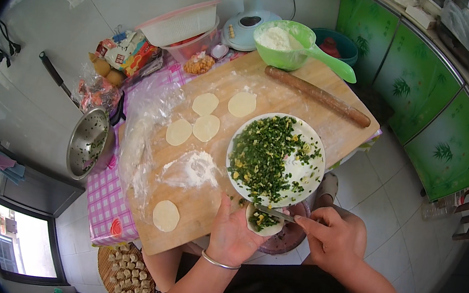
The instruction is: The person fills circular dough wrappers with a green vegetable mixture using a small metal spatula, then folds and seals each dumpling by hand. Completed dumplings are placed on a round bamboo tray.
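Note:
My left hand (236, 231), with a silver bangle at its wrist, holds a round dough wrapper (268, 229) on the palm and fingers. Chopped green and yellow filling lies in that wrapper. My right hand (325, 234) grips a thin metal utensil (275, 213), whose far end is over the filling. Just beyond the hands, a white plate (307, 169) holds a large heap of the same filling. Several flat dough wrappers lie on the floured wooden board (214, 166), one (166, 216) near its front left corner. A wooden rolling pin (317, 96) rests towards the back right.
A green plastic scoop (280, 54) of flour stands at the board's back edge. Plastic film (136, 147) covers dough at the left. Beyond it is a steel bowl (88, 145). Below are a round woven tray (105, 267) with filled dumplings and a reddish basin (284, 244).

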`<state>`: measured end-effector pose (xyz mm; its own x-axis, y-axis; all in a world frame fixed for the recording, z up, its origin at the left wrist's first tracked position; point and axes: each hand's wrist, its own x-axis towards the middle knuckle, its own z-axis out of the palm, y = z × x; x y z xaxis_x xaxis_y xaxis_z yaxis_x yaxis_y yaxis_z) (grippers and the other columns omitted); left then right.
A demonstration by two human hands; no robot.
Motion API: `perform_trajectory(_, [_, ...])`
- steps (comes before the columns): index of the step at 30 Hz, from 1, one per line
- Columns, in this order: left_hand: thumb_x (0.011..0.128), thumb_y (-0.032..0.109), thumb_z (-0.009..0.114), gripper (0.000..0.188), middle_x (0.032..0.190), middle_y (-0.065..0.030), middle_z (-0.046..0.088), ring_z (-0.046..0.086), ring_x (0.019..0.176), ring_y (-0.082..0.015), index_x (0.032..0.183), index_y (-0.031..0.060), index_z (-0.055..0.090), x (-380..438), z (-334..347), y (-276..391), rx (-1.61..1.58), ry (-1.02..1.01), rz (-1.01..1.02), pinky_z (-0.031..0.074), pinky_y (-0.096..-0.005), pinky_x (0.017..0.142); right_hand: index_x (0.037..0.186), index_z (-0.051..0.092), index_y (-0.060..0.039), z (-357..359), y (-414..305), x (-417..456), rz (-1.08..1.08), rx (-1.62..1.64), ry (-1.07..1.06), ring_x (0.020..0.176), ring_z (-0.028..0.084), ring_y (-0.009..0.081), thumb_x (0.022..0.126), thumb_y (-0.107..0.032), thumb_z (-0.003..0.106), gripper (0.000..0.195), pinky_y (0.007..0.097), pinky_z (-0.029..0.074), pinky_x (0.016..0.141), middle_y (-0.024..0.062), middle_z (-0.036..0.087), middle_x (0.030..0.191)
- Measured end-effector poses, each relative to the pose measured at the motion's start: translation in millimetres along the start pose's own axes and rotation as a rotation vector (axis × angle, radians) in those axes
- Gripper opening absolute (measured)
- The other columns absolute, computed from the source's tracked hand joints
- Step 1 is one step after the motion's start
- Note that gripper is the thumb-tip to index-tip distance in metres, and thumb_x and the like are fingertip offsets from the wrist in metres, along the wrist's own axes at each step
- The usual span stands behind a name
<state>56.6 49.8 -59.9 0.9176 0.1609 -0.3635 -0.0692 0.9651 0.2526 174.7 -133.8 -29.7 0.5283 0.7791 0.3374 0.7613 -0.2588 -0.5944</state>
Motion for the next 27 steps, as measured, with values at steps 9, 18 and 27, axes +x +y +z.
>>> perform_trajectory(9, [0.098,0.070,0.018,0.093,0.146,-0.0250,0.044,0.044,0.135,-0.0388,0.145,-0.0084,0.033,2,0,10,0.015,0.022,-0.039,0.033,-0.0522,0.114,0.102,0.075,-0.0119,16,12,31,0.054,0.136,0.003,0.072,0.067,0.0291,0.079,0.001,0.065,0.028,0.0368,0.054,0.062,0.0092,0.066,0.089])
perform_trajectory(18, [0.100,0.066,0.023,0.088,0.143,-0.0249,0.048,0.046,0.133,-0.0393,0.146,-0.0087,0.032,0,-2,15,0.081,0.045,-0.059,0.034,-0.0533,0.114,0.102,0.075,-0.0116,4,7,15,0.004,0.112,-0.002,0.070,0.067,0.0264,0.077,0.001,0.067,0.030,0.0364,0.054,0.060,0.0078,0.064,0.088])
perform_trajectory(27, [0.100,0.066,0.025,0.084,0.142,-0.0250,0.049,0.048,0.132,-0.0386,0.147,-0.0031,0.034,0,-7,8,0.071,0.042,-0.054,0.036,-0.0548,0.112,0.109,0.073,-0.0107,16,6,-14,-0.093,-0.020,0.016,0.074,0.065,0.0231,0.069,0.002,0.067,0.042,0.0336,0.054,0.058,0.0075,0.062,0.096])
